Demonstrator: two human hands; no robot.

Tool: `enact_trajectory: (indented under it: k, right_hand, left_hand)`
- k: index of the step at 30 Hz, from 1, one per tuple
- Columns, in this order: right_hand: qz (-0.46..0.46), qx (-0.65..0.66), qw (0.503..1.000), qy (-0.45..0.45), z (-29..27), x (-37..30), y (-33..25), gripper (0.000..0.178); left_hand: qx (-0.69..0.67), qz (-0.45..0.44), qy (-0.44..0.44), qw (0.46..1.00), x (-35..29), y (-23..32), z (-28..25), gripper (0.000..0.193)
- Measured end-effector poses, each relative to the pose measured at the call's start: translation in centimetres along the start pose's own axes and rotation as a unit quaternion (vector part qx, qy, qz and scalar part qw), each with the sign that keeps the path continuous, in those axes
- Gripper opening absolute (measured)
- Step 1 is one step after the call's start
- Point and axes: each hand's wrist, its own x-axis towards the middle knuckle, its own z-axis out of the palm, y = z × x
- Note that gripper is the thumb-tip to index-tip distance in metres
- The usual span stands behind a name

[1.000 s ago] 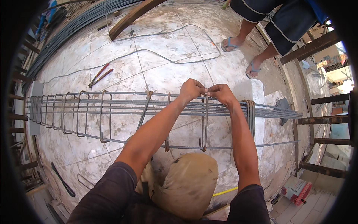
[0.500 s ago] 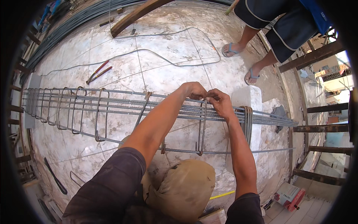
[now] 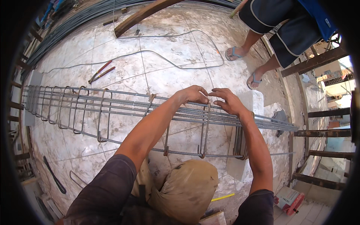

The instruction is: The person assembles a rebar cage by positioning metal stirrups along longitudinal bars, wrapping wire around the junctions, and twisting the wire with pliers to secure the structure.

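A long rebar cage point(image 3: 123, 108) of ridged steel bars and bent stirrups runs across in front of me. My left hand point(image 3: 191, 94) is closed at the upper bar, fingertips pressed at the corner of a stirrup point(image 3: 204, 129); what they pinch is too small to make out. Just right of that corner, my right hand point(image 3: 228, 102) is open, fingers stretched toward the left hand. Beneath it, several bundled stirrups point(image 3: 239, 140) hang at the cage's right part. Pincers with red handles point(image 3: 101, 72) lie on the floor beyond the cage.
A person in dark shorts and sandals point(image 3: 257, 75) stands at the far right. White blocks point(image 3: 252, 101) point(image 3: 33, 80) sit under the cage's ends. A wooden beam point(image 3: 138, 18) and a loose cable point(image 3: 161, 56) lie beyond. Long bars point(image 3: 71, 30) are stacked far left.
My right hand has opened its fingers and drawn slightly right from the stirrup corner, where both hands pinched together. My left hand stays there. The view has shifted slightly.
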Motion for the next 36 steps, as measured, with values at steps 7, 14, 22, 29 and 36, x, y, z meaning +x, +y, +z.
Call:
enact_trajectory:
  k: [7,14,22,29,36]
  right_hand:
    - [-0.006,-0.039,0.998,-0.052,0.9,0.7,1.1,0.024]
    - [0.029,-0.130,0.987,-0.092,1.8,1.6,0.2,0.023]
    - [0.150,-0.120,0.957,-0.218,1.2,4.8,0.8,0.035]
    - [0.074,-0.197,0.967,0.146,-1.6,-1.0,-7.3,0.036]
    - [0.454,0.177,0.797,0.358,19.5,-29.4,-18.0,0.028]
  left_hand:
    - [0.052,-0.004,0.055,0.997,0.2,-0.2,0.1,0.055]
    - [0.072,-0.018,0.070,0.995,0.1,-0.4,0.3,0.054]
    - [0.073,0.008,0.095,0.993,-0.3,0.1,1.1,0.046]
    - [0.087,0.023,0.092,0.992,0.0,-1.5,-0.3,0.046]
    - [0.083,0.107,0.127,0.983,-0.6,-0.4,0.4,0.040]
